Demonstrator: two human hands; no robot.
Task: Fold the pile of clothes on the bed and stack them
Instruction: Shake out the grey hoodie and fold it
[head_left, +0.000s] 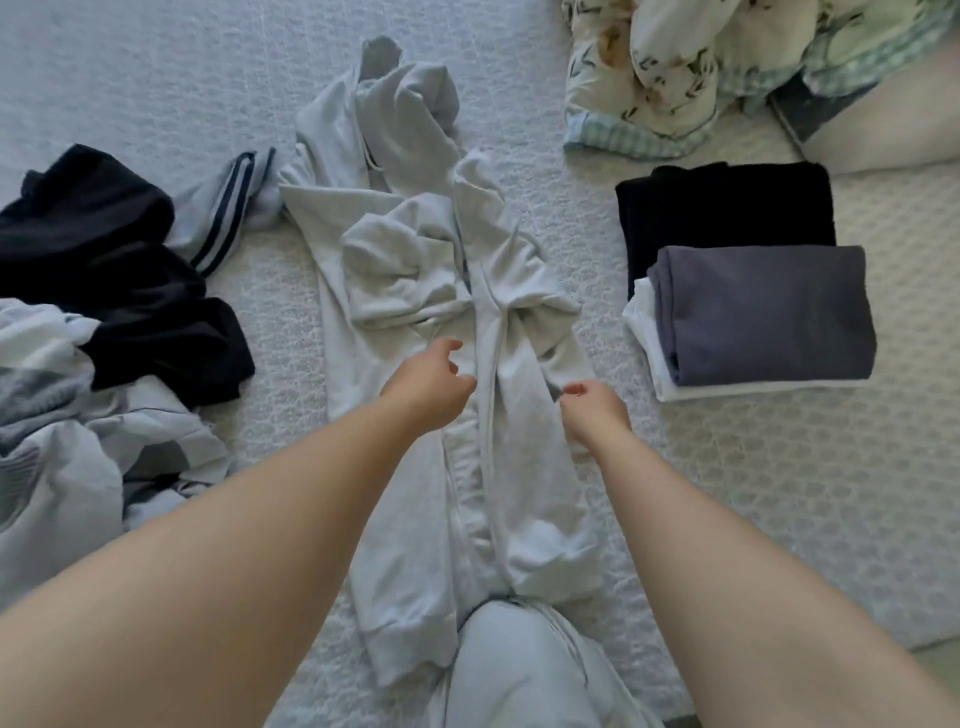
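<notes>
Pale grey hoodie (457, 322) spread lengthwise down the middle of the white textured bed (779, 493), hood bunched toward twelve o'clock, hem toward six, both sleeves folded in across the chest. Left hand (431, 387) over the garment's centre, fingers loosely curled, gripping nothing visible. Right hand (592, 410) at about four o'clock of the left, thumb and fingers pinching the cuff end of the right-side sleeve. Unfolded pile (93, 332) at nine o'clock: black, white and striped pieces heaped together, touching the hoodie's shoulder edge. Folded stack (753, 291) at three o'clock, apart from the hoodie: a grey-purple piece on top, white beneath it, a black piece behind. Floral bedding (691, 67) crumpled at one o'clock.
</notes>
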